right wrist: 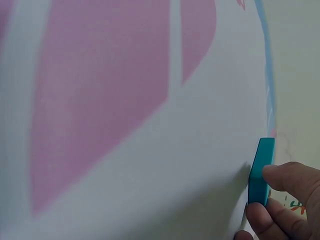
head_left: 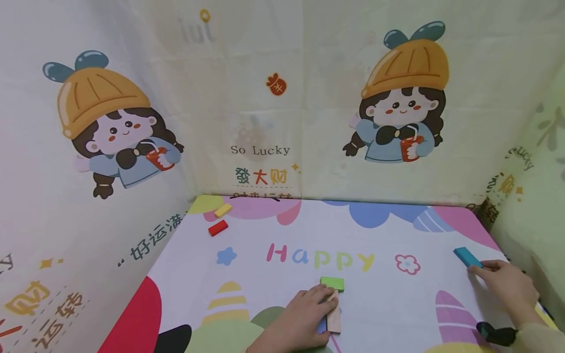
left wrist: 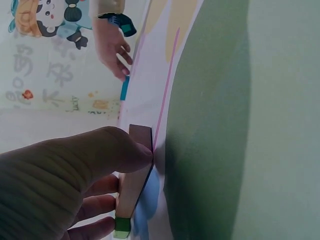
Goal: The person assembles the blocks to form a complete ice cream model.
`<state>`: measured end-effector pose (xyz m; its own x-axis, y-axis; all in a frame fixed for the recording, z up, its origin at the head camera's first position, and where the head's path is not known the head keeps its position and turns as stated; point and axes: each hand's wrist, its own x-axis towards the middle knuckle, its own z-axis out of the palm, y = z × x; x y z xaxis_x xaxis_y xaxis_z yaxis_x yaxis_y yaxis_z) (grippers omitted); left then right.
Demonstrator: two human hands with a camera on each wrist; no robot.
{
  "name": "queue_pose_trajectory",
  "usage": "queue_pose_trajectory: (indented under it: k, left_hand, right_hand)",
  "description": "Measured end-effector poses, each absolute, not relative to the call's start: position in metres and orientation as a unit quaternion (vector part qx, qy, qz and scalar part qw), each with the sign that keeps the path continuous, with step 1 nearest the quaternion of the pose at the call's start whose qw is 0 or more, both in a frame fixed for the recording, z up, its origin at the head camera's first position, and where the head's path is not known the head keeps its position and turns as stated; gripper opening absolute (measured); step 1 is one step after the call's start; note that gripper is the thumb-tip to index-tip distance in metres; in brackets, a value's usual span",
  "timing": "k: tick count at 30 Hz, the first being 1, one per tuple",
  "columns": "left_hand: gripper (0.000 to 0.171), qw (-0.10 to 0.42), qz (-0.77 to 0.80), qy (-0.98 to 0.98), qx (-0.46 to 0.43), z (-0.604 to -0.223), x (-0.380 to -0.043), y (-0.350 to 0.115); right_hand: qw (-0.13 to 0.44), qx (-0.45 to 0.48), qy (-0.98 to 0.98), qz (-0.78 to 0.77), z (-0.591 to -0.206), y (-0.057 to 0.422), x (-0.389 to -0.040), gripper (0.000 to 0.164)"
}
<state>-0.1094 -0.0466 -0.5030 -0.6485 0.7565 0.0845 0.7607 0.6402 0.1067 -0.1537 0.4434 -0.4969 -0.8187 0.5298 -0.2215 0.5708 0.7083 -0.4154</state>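
In the head view my left hand (head_left: 304,314) is at the front middle of the table, gripping a plain wooden block (head_left: 334,316). The left wrist view shows the thumb (left wrist: 132,155) across one side of that block and the fingers along the other. A green block (head_left: 332,283) lies crosswise at the far end of the wooden one, beside the fingertips. Over at the right side, my right hand (head_left: 507,284) pinches a teal block (head_left: 467,257) by its near end. The right wrist view has this teal block (right wrist: 261,172) between thumb and fingers; its contact with the table is unclear.
A red block (head_left: 218,228) and a yellow block (head_left: 223,211) lie at the back left of the printed tabletop (head_left: 309,230). Patterned cloth walls (head_left: 309,122) stand behind the table and at both sides. A dark strap (head_left: 496,334) is around the right wrist.
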Motion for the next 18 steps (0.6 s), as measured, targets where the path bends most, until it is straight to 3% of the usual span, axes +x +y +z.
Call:
queue_pose_trajectory:
  k: [18]
  left_hand:
    - [0.066, 0.025, -0.079, -0.905, -0.417, -0.51, -0.11, -0.048]
  right_hand:
    - [0.039, 0.244, 0.935, -0.253, -0.503, 0.438, -0.165, 0.071]
